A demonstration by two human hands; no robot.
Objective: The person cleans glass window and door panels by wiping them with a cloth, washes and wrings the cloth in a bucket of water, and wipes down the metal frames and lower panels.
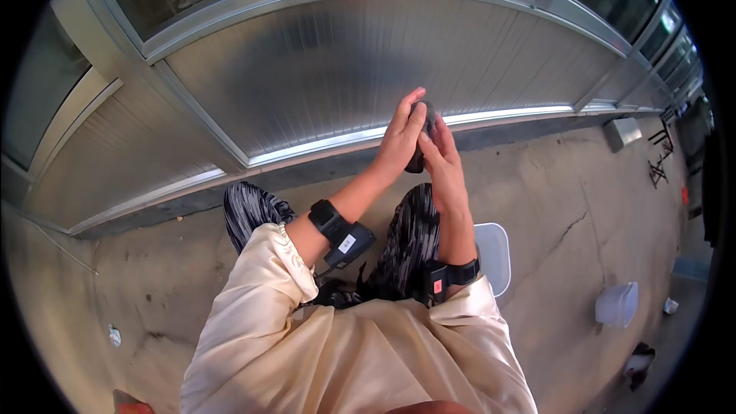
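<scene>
Between my two hands is a dark, elongated object [415,159], mostly covered by fingers, so its kind cannot be made out. My left hand [400,130] is closed against its left side, with the thumb across its top. From the other side my right hand [443,155] presses on it, fingers pointing up. Both hands are in front of the lower metal panel [307,84], above my knees. A black strapped device [341,234] is on my left forearm, and another strapped device [448,280] is on my right.
A clear plastic tub [497,259] stands by my right side. Farther right are a whitish bucket [617,304], a metal box [622,134] and a dark folding stand [658,171]. Crumpled litter [115,336] lies on the cracked concrete floor [537,199]. The framed wall runs close ahead.
</scene>
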